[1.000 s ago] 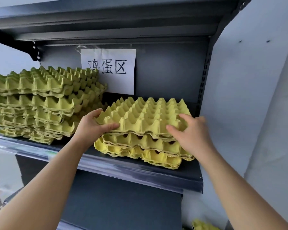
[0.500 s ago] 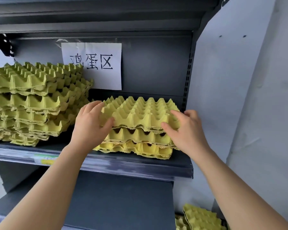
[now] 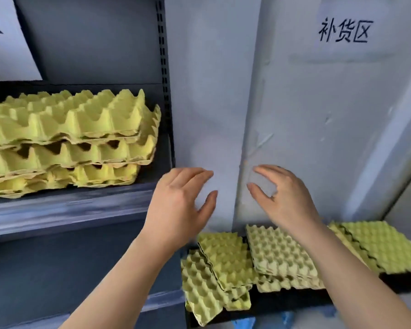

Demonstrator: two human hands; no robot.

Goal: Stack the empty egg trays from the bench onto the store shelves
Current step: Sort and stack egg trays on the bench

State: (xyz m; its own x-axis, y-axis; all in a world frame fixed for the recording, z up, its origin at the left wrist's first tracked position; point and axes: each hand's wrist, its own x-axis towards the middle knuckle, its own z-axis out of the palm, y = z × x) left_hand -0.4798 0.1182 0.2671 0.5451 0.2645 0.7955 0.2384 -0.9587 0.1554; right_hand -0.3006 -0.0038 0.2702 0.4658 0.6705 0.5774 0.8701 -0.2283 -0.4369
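The shelf stack sits at the right end of the shelf, near its front edge and close against the right upright, several layers deep and a little askew; that share I judge done. Plenty is left; on the bench, below and to the right, lie a tumbled pile at the left end, partly over the front edge, a paler pile at the middle, and a third pile toward the right end.

My left hand is empty, fingers loosely spread and thumb out, in the air just past the shelf's right end; my right hand is empty too, fingers apart and gently curved, pinching nothing, above the paler pile and clear of it.

Half a second ago both hands were at the front corners of the top tray on the shelf stack; now they have let go and swung right. My head has turned with them, so the bench and the wall lettering have come into view, and the paper sign has slid to the left edge.
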